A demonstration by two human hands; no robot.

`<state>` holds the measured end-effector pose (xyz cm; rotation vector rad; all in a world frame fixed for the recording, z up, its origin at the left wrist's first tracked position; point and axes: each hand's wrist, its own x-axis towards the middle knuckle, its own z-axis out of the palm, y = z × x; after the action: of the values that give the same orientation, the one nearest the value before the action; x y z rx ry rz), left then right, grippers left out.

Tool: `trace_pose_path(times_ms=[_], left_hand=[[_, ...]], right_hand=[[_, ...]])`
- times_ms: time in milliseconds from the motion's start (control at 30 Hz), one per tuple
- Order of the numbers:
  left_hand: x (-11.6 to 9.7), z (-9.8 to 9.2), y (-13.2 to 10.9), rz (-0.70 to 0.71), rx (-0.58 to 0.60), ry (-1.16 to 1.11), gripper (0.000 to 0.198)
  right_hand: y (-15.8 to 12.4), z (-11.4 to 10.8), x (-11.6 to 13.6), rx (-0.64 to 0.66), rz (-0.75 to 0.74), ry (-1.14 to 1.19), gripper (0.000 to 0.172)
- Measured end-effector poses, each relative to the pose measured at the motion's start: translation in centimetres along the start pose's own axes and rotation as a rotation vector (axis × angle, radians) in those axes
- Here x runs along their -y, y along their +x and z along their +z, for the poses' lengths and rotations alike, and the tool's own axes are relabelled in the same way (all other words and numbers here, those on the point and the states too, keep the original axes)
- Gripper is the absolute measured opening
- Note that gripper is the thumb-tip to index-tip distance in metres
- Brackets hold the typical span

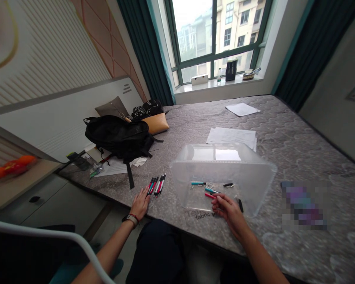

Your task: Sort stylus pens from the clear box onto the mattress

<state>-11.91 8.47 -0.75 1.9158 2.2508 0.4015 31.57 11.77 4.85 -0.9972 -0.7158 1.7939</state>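
A clear plastic box (225,171) lies on its side on the grey mattress (189,126), its opening facing me. Inside it are a teal pen (197,183), another teal pen (210,190), a black piece (228,185) and some small parts. My right hand (225,207) reaches in at the opening, its fingers pinched on a red pen (209,195). Near the hand, a black pen (240,205) lies at the box's right side. My left hand (141,203) rests flat at the mattress edge, fingertips against a row of several pens (156,185) left of the box.
Behind the box lie white papers (232,135) and another sheet (242,109). A black backpack (118,136) and a tan pouch (156,123) sit at the left, near a dark bottle (77,161). A blurred rectangular object (303,205) is at the right.
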Motion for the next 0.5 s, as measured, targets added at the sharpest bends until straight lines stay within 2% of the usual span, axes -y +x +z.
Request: trace_pose_path(times_ms=[133,300,500], left_hand=[[0.7,-0.4,0.4,-0.010,-0.061,-0.098,0.054],[1.1,-0.5,0.8,-0.137,-0.134,-0.292,0.049],[0.9,-0.8,1.5,-0.200,-0.174,-0.360,0.043]], right_hand=[[-0.1,-0.2,0.0,-0.008,-0.015,0.004,0.033],[-0.2,-0.2,0.0,-0.022,-0.019,0.016,0.034],[-0.3,-0.3,-0.1,0.007,-0.005,0.004,0.031]])
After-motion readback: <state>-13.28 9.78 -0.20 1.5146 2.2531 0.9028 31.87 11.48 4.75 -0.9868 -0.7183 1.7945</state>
